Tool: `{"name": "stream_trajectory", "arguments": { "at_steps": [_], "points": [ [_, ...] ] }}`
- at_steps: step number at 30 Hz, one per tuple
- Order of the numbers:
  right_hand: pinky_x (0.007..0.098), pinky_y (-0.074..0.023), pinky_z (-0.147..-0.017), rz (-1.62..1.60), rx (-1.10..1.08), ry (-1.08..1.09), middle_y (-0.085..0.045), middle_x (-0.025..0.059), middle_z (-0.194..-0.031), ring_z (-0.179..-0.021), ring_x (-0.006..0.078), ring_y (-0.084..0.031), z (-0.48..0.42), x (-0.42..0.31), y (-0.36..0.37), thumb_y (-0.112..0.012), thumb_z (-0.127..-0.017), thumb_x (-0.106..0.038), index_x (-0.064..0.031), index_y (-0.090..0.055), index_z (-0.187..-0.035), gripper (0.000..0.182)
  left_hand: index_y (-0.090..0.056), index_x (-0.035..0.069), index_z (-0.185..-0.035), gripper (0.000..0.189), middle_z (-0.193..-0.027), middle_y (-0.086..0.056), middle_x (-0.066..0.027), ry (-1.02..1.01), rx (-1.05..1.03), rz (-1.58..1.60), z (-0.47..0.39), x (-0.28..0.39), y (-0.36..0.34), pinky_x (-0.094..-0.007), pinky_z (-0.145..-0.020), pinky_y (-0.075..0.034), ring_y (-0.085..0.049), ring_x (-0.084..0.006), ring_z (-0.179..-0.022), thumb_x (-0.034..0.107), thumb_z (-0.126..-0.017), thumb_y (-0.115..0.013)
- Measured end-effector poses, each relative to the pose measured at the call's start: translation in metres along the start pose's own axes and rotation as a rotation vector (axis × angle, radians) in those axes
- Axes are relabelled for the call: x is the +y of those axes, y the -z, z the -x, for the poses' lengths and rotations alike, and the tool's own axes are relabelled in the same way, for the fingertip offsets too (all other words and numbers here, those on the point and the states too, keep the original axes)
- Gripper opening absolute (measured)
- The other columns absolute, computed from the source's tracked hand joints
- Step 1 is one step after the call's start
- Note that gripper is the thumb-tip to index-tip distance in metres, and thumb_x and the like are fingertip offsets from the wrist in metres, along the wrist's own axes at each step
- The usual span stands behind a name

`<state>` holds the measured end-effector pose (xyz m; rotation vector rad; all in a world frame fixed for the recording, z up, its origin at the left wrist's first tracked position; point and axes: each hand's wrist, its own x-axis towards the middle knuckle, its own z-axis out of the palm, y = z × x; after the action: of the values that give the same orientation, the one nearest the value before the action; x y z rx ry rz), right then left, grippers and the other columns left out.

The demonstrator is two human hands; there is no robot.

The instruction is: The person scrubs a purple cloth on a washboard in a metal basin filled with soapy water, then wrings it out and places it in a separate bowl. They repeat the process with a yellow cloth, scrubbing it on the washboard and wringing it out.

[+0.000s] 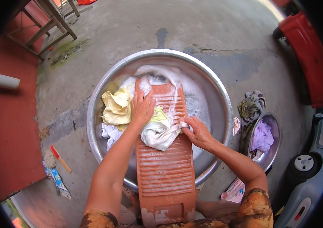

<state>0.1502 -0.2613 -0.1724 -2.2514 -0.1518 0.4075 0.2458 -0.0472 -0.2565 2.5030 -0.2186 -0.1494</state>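
Observation:
A reddish-brown washboard [165, 173] leans into a large round metal basin [227, 114] of soapy water. Across its ridges lies a wet white and pale-green cloth [157, 134]. My right hand [198, 132] pinches the twisted right end of this cloth between thumb and fingers. Flat on the upper left of the board, my left hand [143, 107] rests with slightly spread fingers, just above the cloth; whether its palm holds any fabric is hidden. A pale-yellow garment [116, 107] is heaped left of that hand, with a white cloth [111, 134] below it. Foam covers the water [197, 105].
Right of the basin stand a smaller metal bowl [276, 136] with purple fabric [261, 136] and a dark wadded cloth [252, 105]. A grey ride-on toy car [306, 176] is at the far right. A red-and-wood brush [61, 158] and a blue packet [56, 179] lie left.

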Motion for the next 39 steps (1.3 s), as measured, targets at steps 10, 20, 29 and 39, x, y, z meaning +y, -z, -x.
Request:
{"name": "stream_trajectory", "arguments": {
  "at_steps": [10,20,29,39],
  "points": [
    [0.0511,-0.0182,-0.106,0.362,-0.201,0.389,-0.03,0.0245,-0.135,-0.129,0.0385,-0.025,0.054,-0.031,-0.08,-0.055,-0.078,-0.025,0.0104,-0.035,-0.126,0.063,-0.03,-0.004,-0.132,0.066,-0.139,-0.022,-0.0279,-0.302,-0.343,0.039,0.178,0.034,0.045,-0.0499,-0.107,-0.008,-0.016,-0.0388,-0.133,0.039,-0.085,-0.048],
    [0.0501,-0.0081,-0.108,0.651,-0.065,0.222,-0.031,0.0144,-0.14,-0.133,0.0287,-0.022,-0.027,0.01,-0.073,-0.033,-0.09,-0.04,-0.0035,-0.035,-0.133,0.057,-0.026,-0.008,-0.133,0.07,-0.141,-0.024,-0.0225,-0.232,-0.338,-0.076,0.095,0.039,0.016,-0.0465,-0.109,-0.007,-0.015,-0.0334,-0.134,0.043,-0.087,-0.04],
    [0.0512,-0.0104,-0.107,0.669,0.089,0.158,-0.03,0.0209,-0.138,-0.133,0.0335,-0.02,-0.061,-0.013,-0.065,-0.046,-0.079,-0.022,0.0049,-0.033,-0.131,0.06,-0.022,-0.007,-0.134,0.07,-0.141,-0.021,-0.025,-0.074,-0.125,-0.27,0.03,0.031,-0.002,-0.0471,-0.109,-0.005,-0.014,-0.0356,-0.134,0.046,-0.09,-0.031],
    [0.0521,-0.0113,-0.107,0.398,-0.123,0.357,-0.03,0.0197,-0.139,-0.132,0.0319,-0.025,0.065,-0.019,-0.084,-0.047,-0.081,-0.029,0.0029,-0.031,-0.133,0.063,-0.021,-0.011,-0.133,0.083,-0.141,-0.016,-0.0273,-0.322,-0.353,-0.071,0.169,0.05,0.038,-0.0489,-0.108,-0.009,-0.015,-0.0395,-0.132,0.05,-0.083,-0.045]
  ]
}}
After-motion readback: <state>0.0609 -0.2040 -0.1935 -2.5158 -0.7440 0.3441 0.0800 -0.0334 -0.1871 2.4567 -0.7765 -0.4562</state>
